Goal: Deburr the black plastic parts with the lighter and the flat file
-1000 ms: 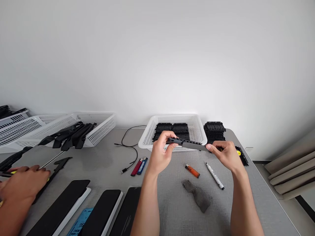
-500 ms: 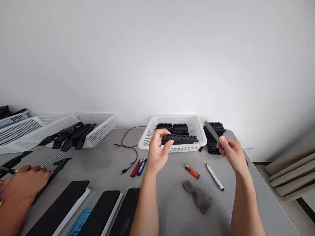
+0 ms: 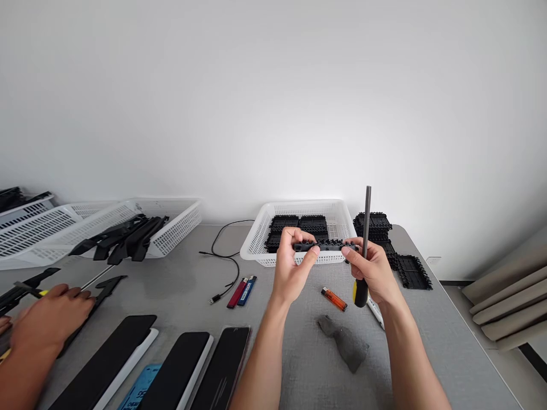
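My left hand (image 3: 294, 259) is closed on the left end of a black plastic part (image 3: 328, 245) with a row of small knobs along its upper edge. The part is held level above the front rim of a white basket (image 3: 250, 249). My right hand (image 3: 371, 267) pinches the part's right end between thumb and fingers. That same hand also grips a file (image 3: 366, 219), its grey blade upright and its yellow and black handle pointing down. More black plastic parts (image 3: 285, 223) lie stacked inside the basket.
Black parts (image 3: 413, 272) are piled right of the basket. An orange lighter (image 3: 334, 298), a marker (image 3: 376, 313) and a grey cloth (image 3: 348, 344) lie in front. Phones (image 3: 175, 370) and a cable (image 3: 231, 259) are leftward. Another person's hand (image 3: 53, 313) works at far left.
My right hand has moved left to the part and now holds its right end. The file has swung from slanted to upright. The part has turned and shifted slightly right with my left hand.
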A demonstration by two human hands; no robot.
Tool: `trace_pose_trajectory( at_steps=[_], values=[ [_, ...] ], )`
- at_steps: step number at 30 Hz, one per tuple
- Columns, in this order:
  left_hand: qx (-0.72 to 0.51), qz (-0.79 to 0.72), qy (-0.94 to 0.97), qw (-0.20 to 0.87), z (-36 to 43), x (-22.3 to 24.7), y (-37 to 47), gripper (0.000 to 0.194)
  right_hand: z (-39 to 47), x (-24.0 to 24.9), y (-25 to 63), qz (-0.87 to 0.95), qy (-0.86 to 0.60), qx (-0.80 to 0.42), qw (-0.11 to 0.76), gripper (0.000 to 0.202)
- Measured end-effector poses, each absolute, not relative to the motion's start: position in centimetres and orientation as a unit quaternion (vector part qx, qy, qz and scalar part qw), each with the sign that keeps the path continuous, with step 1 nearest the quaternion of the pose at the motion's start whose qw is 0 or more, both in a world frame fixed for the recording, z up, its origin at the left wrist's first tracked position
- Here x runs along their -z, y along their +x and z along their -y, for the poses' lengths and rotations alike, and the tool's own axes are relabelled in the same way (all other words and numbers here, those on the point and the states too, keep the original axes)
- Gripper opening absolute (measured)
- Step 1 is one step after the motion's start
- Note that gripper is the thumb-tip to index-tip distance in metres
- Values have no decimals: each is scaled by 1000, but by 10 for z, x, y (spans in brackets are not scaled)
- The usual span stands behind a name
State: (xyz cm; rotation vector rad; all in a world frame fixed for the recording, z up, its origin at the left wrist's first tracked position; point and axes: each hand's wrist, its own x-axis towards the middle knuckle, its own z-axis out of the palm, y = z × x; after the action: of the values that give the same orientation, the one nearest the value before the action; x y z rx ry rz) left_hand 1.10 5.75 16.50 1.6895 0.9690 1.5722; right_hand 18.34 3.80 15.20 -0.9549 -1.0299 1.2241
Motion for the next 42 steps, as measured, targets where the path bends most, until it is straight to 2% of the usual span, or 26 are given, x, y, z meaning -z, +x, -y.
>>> trace_pose_trajectory(
  at_steps=[9, 25, 31, 34, 37, 40, 42],
  values=[
    [-593, -381, 647, 292, -57, -163, 9, 29, -35, -156, 188, 475, -393, -525, 587, 32],
    [-596, -345, 661, 300, -56, -166, 8, 26, -34, -157, 188, 461, -402, -536, 582, 29],
    [-569, -341, 690, 290, -55, -166, 3, 17, -34, -154, 189, 456, -399, -514, 607, 29],
    [-560, -337, 682, 328, -59, -163, 1, 34, -32, -152, 192, 468, -399, -492, 616, 28],
    [-566, -388, 600, 412, -66, -158, 0, 49, -31, -153, 198, 498, -407, -468, 606, 27],
    [-536, -452, 505, 503, -73, -156, -3, 53, -31, -154, 201, 547, -426, -428, 580, 24],
    [-514, -445, 473, 561, -76, -156, -6, 55, -31, -155, 201, 584, -431, -399, 560, 21]
  ],
)
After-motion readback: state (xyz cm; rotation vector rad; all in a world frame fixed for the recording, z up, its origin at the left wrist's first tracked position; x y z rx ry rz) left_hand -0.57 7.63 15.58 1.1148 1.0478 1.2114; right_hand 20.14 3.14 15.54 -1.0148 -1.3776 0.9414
